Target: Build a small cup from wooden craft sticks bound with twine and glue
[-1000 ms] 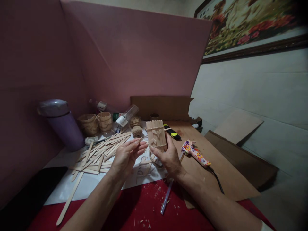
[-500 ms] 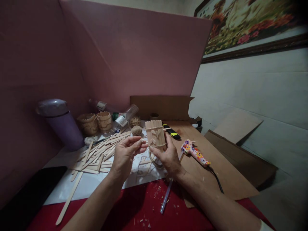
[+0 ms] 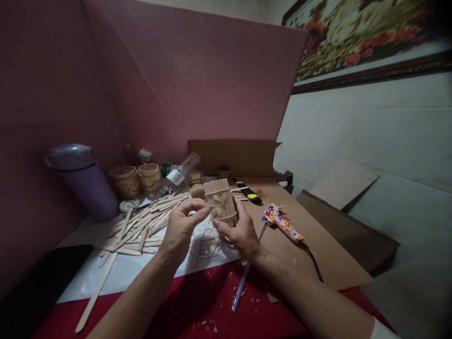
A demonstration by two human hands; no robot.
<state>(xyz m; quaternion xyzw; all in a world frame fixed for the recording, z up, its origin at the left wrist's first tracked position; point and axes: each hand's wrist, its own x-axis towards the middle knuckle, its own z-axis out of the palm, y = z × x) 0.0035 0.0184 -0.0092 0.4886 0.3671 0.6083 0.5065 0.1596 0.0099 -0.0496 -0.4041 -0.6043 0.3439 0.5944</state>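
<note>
My right hand (image 3: 242, 235) grips a small craft-stick cup (image 3: 226, 195) from its right side, tilted above the paper. Pale leaf shapes decorate its front, and cord bands run near its top and bottom. The fingertips of my left hand (image 3: 181, 226) pinch a thin pale strip (image 3: 213, 206) whose free end reaches the front of the cup, by the leaves. Whether the strip touches the cup I cannot tell. A ball of twine (image 3: 197, 190) lies just behind, left of the cup.
A pile of craft sticks (image 3: 155, 221) spreads over the white paper at left. Behind it stand a purple bottle (image 3: 88, 188), two decorated cups (image 3: 149, 179) and plastic bottles (image 3: 183, 169). At right, a utility knife (image 3: 249, 192) and a flowered glue gun (image 3: 282, 223) lie on cardboard (image 3: 318, 254).
My left fingers have shifted, so the pale strip now shows beside the cup's front. The cup has tilted, leaning its top to the left. The whole view has moved slightly.
</note>
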